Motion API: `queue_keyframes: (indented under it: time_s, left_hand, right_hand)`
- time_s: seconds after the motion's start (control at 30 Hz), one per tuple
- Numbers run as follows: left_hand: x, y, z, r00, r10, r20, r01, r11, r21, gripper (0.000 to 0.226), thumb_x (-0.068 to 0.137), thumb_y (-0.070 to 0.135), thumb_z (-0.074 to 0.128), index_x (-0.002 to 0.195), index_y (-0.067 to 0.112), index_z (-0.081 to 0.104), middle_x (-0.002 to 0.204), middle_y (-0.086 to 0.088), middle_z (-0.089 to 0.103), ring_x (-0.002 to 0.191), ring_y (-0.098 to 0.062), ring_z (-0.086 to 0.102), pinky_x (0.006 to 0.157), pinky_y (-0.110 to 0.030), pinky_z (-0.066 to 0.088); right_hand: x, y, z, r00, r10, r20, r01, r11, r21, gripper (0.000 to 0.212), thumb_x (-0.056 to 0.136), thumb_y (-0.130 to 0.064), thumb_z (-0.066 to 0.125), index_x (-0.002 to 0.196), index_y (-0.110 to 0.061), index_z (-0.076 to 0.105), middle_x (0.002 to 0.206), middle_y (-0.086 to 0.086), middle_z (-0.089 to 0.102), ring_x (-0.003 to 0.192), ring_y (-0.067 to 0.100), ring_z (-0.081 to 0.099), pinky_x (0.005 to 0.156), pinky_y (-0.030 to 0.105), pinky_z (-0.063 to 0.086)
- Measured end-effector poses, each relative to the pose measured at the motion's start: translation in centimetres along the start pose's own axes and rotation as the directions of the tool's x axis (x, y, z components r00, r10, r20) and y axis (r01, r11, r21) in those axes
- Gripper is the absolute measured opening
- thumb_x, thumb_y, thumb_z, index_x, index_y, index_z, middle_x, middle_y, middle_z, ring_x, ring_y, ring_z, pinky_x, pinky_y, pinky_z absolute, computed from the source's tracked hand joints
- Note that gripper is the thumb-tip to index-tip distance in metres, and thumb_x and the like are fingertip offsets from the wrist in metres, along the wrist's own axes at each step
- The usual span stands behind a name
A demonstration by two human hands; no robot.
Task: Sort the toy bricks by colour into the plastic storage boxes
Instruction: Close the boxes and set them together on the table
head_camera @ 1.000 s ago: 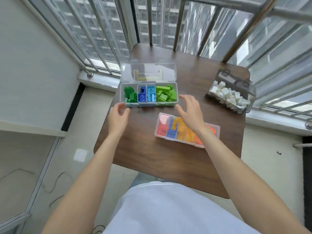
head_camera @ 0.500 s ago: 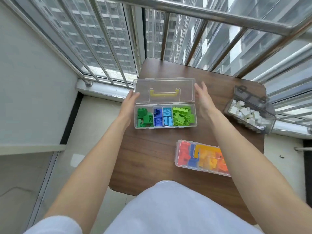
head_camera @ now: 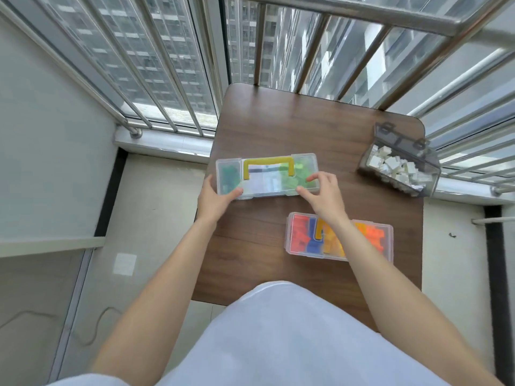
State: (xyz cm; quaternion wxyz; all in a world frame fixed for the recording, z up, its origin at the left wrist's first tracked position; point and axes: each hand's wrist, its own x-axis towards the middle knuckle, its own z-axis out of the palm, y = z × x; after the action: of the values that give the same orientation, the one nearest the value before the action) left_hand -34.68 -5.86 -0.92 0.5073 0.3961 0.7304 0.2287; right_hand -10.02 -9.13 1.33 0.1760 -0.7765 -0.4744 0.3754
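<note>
You wear a plain white top [head_camera: 292,338], loose over your front, with a short white sleeve [head_camera: 83,381] just showing at your left shoulder. Your forearms and hands are bare: no watch, rings or gloves.

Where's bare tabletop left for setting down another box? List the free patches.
Free: the far end of the table, between the railing and the green-brick box; and the near left part, beside the red-and-orange box. Crowded: the right side, between that box and the white-brick box, and around both hands at the green-brick box.
</note>
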Motion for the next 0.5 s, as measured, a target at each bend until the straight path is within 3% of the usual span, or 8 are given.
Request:
queue_keyframes:
  time_s: [0.1, 0.2, 0.33, 0.5]
  left_hand:
    - [0.4, 0.0, 0.4, 1.0, 0.023, -0.013, -0.022, 0.997, 0.074, 0.071, 0.07, 0.029, 0.082, 0.132, 0.018, 0.047, 0.119, 0.007, 0.058, 0.105, -0.009, 0.055, 0.086, -0.021, 0.041]
    - [1.5, 0.3, 0.3, 0.998, 0.065, -0.027, -0.062, 0.992, 0.108, 0.07, 0.068, 0.034, 0.083, 0.129, 0.019, 0.052, 0.122, 0.003, 0.062, 0.11, -0.014, 0.058, 0.09, -0.023, 0.044]
    - [3.0, 1.2, 0.7, 0.994, 0.109, -0.028, -0.102, 0.979, 0.176, 0.064, 0.069, 0.035, 0.081, 0.126, 0.02, 0.055, 0.12, 0.002, 0.064, 0.11, -0.017, 0.059, 0.094, -0.029, 0.046]
    - [3.9, 2.9, 1.5, 0.982, 0.187, -0.018, -0.178, 0.956, 0.233, 0.056, 0.073, 0.033, 0.078, 0.123, 0.018, 0.057, 0.115, 0.0, 0.067, 0.106, -0.019, 0.061, 0.086, -0.027, 0.044]
  right_hand:
    - [0.2, -0.5, 0.6, 0.999, 0.03, -0.039, -0.032, 0.998, -0.053, 0.037, 0.083, -0.036, 0.068, 0.108, -0.017, 0.049, 0.118, 0.004, 0.041, 0.088, 0.021, 0.053, 0.077, 0.029, 0.037]
    - [0.6, -0.8, 1.0, 0.998, 0.036, -0.052, -0.039, 0.998, -0.059, 0.046, 0.082, -0.036, 0.07, 0.118, -0.021, 0.045, 0.122, 0.007, 0.041, 0.088, 0.023, 0.053, 0.078, 0.029, 0.036]
    - [1.3, -0.6, 1.1, 0.998, 0.044, -0.041, -0.048, 0.994, -0.096, 0.064, 0.084, -0.039, 0.067, 0.138, -0.029, 0.035, 0.126, 0.01, 0.042, 0.105, 0.029, 0.054, 0.087, 0.034, 0.04]
    - [1.9, 0.5, 0.5, 1.0, 0.024, -0.011, -0.025, 0.995, -0.101, 0.063, 0.089, -0.04, 0.061, 0.144, -0.034, 0.03, 0.138, 0.008, 0.041, 0.123, 0.025, 0.046, 0.095, 0.033, 0.038]
